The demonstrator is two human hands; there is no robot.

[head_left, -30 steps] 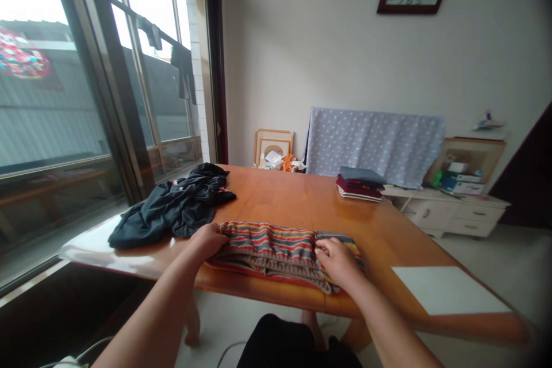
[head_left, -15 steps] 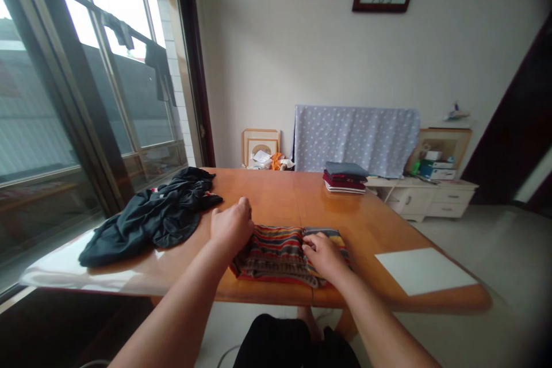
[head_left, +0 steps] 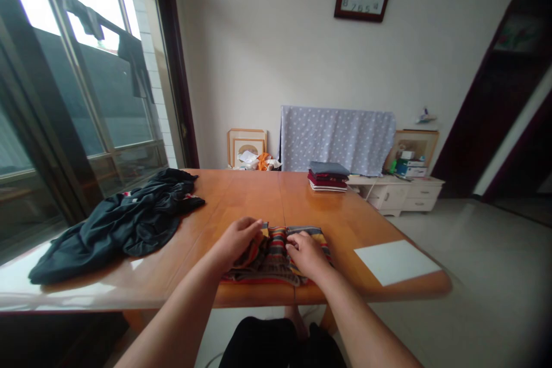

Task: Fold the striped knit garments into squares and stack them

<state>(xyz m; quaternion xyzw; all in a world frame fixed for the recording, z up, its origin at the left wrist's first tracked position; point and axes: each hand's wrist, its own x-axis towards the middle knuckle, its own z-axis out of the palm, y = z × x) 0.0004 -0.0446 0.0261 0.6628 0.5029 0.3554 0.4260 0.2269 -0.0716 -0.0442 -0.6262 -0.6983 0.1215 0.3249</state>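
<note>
A striped garment in red, yellow, grey and brown lies partly folded near the table's front edge. My left hand is closed on its left side, which is turned inward over the middle. On the right, a folded-in flap lies under my right hand, whose curled fingers grip the flap's inner edge. Both palms face down, and a strip of garment shows between them. Fabric under the left hand is partly hidden.
A crumpled black garment lies on the left of the wooden table. Folded clothes are stacked at the far edge. A white sheet lies near the right corner. Behind stand a cloth-draped object and a white cabinet.
My left hand has moved inward, folding the garment's left side toward the middle. My right hand stays on the right flap. The camera view has turned slightly right.
</note>
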